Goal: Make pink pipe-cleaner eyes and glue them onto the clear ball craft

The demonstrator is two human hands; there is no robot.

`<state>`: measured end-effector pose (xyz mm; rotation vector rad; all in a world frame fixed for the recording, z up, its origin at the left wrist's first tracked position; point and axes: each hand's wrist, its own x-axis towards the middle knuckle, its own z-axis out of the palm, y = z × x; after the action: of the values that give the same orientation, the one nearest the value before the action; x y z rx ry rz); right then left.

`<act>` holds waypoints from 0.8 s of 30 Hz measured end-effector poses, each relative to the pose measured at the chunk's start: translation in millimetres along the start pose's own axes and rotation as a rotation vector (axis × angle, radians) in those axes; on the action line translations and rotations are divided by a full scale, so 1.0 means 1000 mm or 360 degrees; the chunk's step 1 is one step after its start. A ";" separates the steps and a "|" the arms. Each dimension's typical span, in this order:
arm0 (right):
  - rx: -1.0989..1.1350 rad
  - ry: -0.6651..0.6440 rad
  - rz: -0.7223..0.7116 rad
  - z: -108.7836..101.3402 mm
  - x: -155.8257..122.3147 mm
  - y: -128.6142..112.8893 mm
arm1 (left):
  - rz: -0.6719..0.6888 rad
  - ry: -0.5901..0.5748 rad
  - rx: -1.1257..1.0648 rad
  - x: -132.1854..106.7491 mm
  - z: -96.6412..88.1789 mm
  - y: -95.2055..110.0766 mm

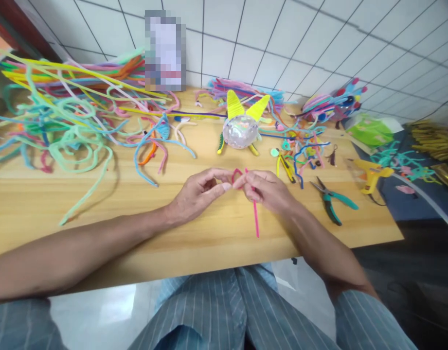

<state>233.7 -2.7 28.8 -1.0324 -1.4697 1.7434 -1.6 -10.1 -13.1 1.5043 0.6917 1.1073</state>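
Observation:
A pink pipe cleaner (256,218) is pinched in my right hand (265,187). Its upper end curves into a small loop, and the straight tail hangs down below my fingers. On the loop's left side is my left hand (205,190), thumb and forefinger stretched toward it with a gap between them. Whether a left fingertip touches the loop I cannot tell. Just beyond both hands stands a shiny clear ball figure (240,131) with two yellow pipe-cleaner ears and short legs.
Tangled pipe cleaners (78,141) cover the table's left side. To the right lie teal-handled pliers (331,199), a yellow glue gun (371,175) and several short pipe-cleaner pieces (307,146). A pink bundle (241,92) lies along the tiled wall, near a colourful finished figure (335,104).

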 end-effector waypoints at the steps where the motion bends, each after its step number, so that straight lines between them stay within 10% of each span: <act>1: 0.0009 -0.0075 0.0073 -0.001 -0.001 0.000 | 0.0074 0.0003 -0.0015 0.000 -0.001 -0.002; 12: -0.0001 -0.0480 0.0325 0.003 -0.002 0.005 | 0.0261 -0.0219 0.0399 0.002 -0.009 0.004; 24: -0.0074 -0.0085 0.0197 0.005 0.002 0.010 | 0.0489 -0.0058 0.0749 -0.001 -0.008 -0.003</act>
<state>228.5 -4.8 18.9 -1.1299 -1.5145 1.8436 -9.2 -6.8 -16.4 2.0804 0.7464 1.1929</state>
